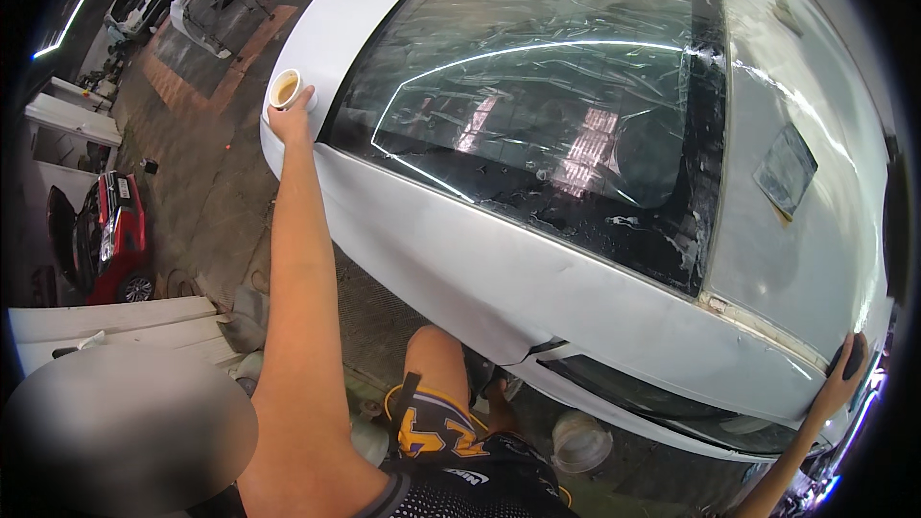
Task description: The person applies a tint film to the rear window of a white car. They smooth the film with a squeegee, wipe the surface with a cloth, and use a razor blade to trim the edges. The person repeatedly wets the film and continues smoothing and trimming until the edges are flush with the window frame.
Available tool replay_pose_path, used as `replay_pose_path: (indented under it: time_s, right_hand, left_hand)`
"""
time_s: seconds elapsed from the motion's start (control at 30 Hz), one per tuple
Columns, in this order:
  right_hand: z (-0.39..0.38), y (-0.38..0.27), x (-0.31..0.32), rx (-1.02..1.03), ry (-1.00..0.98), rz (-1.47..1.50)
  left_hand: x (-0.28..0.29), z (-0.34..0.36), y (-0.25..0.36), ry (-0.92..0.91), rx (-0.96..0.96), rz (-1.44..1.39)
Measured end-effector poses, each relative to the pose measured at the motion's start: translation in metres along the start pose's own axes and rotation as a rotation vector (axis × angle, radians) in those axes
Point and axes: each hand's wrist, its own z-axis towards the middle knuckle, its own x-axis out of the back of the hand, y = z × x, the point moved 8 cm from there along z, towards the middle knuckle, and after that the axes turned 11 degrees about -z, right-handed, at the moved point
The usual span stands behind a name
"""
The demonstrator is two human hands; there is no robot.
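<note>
My left hand [295, 119], at the end of my outstretched arm, holds a white cup [286, 89] with a tan substance in it, at the left edge of a pale silver-white car [451, 249]. Beside it stretches the wet, streaked glass [518, 115] with reflected lights. My right hand [840, 381] is at the far right, fingers round a black block-like object [848, 356] against the car's body, near a trim strip. Higher on that panel lies a grey sheet [786, 171], apparently sanding paper.
A white bucket [582, 441] stands on the floor below the car. At left are a red car [125, 240] with a raised panel, white panels [115, 326] and, farther back, stripped car bodies [206, 5]. A blurred patch covers the lower left.
</note>
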Motion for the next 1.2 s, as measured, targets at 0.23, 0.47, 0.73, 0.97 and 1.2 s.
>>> replay_pose_path:
  time_s: [0.23, 0.47, 0.73, 0.97, 1.2]
  right_hand:
    - [0.001, 0.006, 0.002, 0.032, 0.009, 0.076]
    - [-0.006, 0.004, 0.004, 0.07, 0.064, 0.023]
    - [-0.014, -0.056, 0.031, -0.007, 0.117, 0.027]
    - [-0.017, -0.068, 0.037, 0.11, 0.278, 0.029]
    - [-0.019, -0.066, 0.029, 0.053, 0.275, 0.067]
  left_hand:
    - [-0.022, 0.023, -0.007, -0.07, -0.025, 0.015]
    - [-0.014, 0.039, -0.027, -0.088, 0.062, 0.258]
    - [-0.103, -0.208, 0.184, -0.291, -0.058, -0.289]
    - [-0.23, -0.54, 0.414, -1.19, -0.974, -0.223]
    - [-0.291, -0.577, 0.37, -1.164, -0.995, 0.195]
